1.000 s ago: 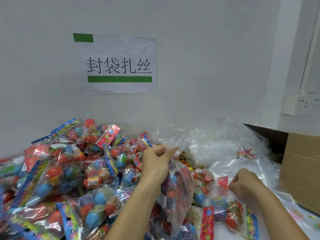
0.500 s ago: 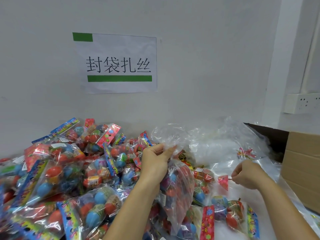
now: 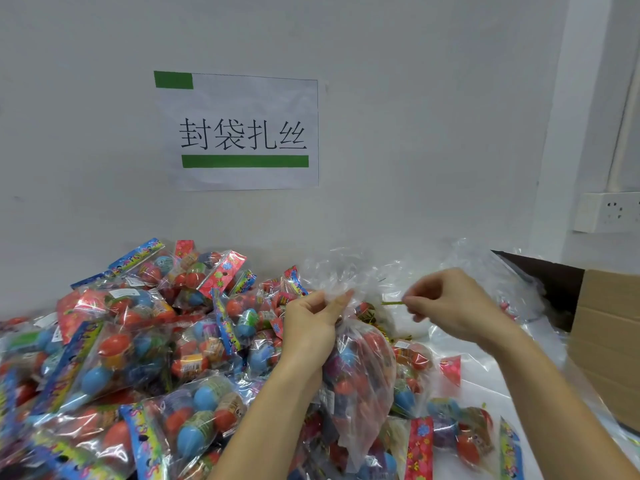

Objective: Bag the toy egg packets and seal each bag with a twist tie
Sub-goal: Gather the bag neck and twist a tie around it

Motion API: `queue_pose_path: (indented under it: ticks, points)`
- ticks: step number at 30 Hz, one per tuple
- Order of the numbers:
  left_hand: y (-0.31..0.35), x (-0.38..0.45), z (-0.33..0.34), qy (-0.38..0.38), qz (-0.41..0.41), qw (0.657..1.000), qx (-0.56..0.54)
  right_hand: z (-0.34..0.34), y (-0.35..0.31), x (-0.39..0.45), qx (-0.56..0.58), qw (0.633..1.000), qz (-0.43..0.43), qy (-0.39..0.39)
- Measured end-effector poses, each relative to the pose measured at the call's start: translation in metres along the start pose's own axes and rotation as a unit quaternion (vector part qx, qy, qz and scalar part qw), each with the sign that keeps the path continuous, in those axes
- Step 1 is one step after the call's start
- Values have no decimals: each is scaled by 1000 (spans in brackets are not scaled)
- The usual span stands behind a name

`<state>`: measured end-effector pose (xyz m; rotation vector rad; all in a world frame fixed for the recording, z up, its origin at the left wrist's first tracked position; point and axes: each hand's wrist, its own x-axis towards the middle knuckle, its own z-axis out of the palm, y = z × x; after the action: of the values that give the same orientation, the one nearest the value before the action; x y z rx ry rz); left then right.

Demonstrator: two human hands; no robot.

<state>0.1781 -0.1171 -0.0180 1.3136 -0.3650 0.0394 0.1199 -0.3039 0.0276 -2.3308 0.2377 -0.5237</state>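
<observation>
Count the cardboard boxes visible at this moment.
1. A brown cardboard box stands at the right edge of the table, its dark open flap toward the wall, beyond the right hand. It runs out of frame; others could be hidden there.

Brown cardboard box (image 3: 613, 341) cut by right edge; white wall socket (image 3: 607, 211) likewise; thin green twist tie (image 3: 392, 303) mostly hidden in right hand (image 3: 450, 306).

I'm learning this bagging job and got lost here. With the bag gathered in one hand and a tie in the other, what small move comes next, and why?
Probably bring the twist tie across to the bag's neck just above the left hand and start wrapping. The left hand grips the filled clear bag bunched shut, the right hand pinches the tie beside it, and nothing binds the neck yet.
</observation>
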Motion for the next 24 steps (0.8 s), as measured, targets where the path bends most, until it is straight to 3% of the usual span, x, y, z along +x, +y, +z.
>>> queue_pose_path:
  ticks: [4, 24]
  points:
    - [-2, 0, 1, -3, -2, 1000, -6, 32, -25, -6, 26, 998, -54, -37]
    - [1, 1, 1, 35, 20, 998, 56, 38, -32, -10, 127, 979, -47, -155]
